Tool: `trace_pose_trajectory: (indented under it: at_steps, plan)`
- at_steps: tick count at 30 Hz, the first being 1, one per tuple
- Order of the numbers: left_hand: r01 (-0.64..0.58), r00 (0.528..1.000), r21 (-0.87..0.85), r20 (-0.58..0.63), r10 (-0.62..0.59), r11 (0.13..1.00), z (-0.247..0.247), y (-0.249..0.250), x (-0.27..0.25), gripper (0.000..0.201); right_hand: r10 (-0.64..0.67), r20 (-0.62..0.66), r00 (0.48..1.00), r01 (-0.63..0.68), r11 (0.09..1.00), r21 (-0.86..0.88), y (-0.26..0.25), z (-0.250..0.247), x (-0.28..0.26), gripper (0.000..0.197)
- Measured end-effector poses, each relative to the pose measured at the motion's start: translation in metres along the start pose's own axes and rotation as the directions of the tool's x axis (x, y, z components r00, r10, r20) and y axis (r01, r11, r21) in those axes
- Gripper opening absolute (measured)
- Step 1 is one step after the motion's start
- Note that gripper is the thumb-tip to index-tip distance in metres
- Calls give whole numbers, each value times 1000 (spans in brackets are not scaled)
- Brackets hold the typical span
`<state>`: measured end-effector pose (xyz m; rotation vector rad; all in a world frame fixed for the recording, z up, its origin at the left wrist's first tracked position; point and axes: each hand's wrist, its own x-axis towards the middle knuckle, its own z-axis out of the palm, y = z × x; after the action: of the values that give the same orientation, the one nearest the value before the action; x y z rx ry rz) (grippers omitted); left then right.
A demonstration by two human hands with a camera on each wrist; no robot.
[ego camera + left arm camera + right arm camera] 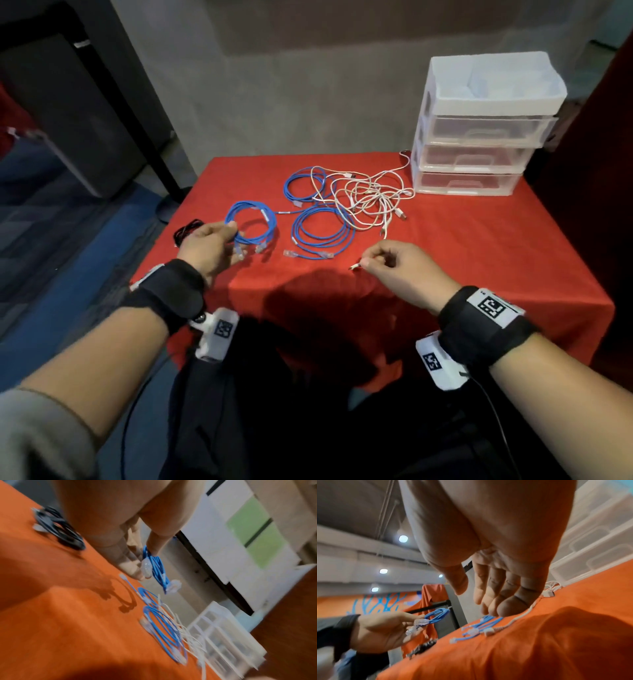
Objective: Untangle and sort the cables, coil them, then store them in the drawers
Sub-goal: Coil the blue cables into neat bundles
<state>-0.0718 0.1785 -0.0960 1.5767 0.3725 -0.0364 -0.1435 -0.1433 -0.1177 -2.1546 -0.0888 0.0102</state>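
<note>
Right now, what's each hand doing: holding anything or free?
Left hand: holds a coiled blue cable, lifted off the table.
Right hand: in the head view it pinches a white cable end.

Readable text: none in any view.
Right wristband [486,325]: a white tag [492,307] bears a black square coded marker; no letters or digits can be made out.
Right wrist camera housing [436,363]: a second black-and-white coded marker, not legible as text.
Left wrist camera housing [219,334]: one dark square coded marker, likewise without readable characters.
Blue cables [323,233]: small pale sleeves near the plugs, too small to read.
Drawer unit [479,130]: no label visible.
</note>
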Motion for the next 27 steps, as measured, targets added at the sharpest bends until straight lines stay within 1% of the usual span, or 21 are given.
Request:
trace_pose_trajectory:
  at_steps: [2,3,4,5,6,7,8,9,11,12,13,14,15,16,18,19,20,22,23,25,27]
  plan:
    - [37,995,33,-91,-34,999,-19,3,17,16,-23,18,1000,24,998,-61,1,9,15,12]
    - [55,991,38,-126,-50,998,-30,3,28,14,-38,31,999,40,995,-92,2,15,24,13]
    - [62,987,103,-154,-46,993,-41,1,37,11,-55,43,998,60,989,-134,1,21,31,15]
    - [64,986,184,-166,-33,981,-50,-2,48,15,-74,53,996,83,979,-187,0,27,40,18]
    - [83,980,274,-199,-28,958,-60,-7,59,24,-89,64,994,103,964,-245,-1,35,48,22]
    - [122,963,274,-265,-47,954,-68,-12,71,31,-95,82,992,116,948,-297,-2,42,56,30]
    - [134,951,240,-304,-56,962,-72,-14,76,32,-82,115,990,117,931,-345,-4,50,62,40]
    - [125,940,239,-339,-38,963,-73,-19,83,31,-55,149,987,108,919,-380,-6,56,68,49]
    - [126,930,230,-367,-34,965,-69,-21,87,25,21,208,978,73,898,-434,-11,65,75,61]
    - [130,928,218,-371,-41,967,-67,-21,85,27,39,220,975,73,876,-476,-13,68,78,64]
    - [112,923,194,-383,-30,975,-70,-30,96,34,44,219,975,77,854,-514,-13,71,81,64]
    - [106,919,217,-393,-12,971,-67,-29,89,45,42,209,977,78,841,-535,-15,72,82,62]
    - [111,909,249,-416,3,962,-64,-26,81,56,37,196,980,76,839,-539,-15,72,82,55]
    - [111,893,299,-448,36,948,-62,-24,73,62,34,191,981,77,836,-543,-16,72,80,46]
    - [112,852,407,-510,123,907,-55,-21,52,56,19,205,979,99,831,-547,-17,71,74,26]
    - [82,837,439,-518,178,895,-51,-21,42,52,-12,206,978,124,832,-541,-17,71,70,19]
    - [19,822,448,-516,241,894,-45,-19,31,47,-53,201,978,153,839,-523,-17,70,66,15]
    - [-167,800,476,-447,401,863,-34,-22,18,39,-166,156,974,218,879,-424,-23,62,58,10]
    - [-269,793,491,-375,480,829,-26,-23,12,36,-225,113,968,251,902,-352,-26,56,53,9]
    - [-427,816,453,-178,549,782,-4,-21,-8,35,-290,48,956,294,941,-168,-38,39,43,9]
    - [-545,826,351,71,559,761,23,-9,-35,31,-273,23,962,272,961,57,-50,22,32,10]
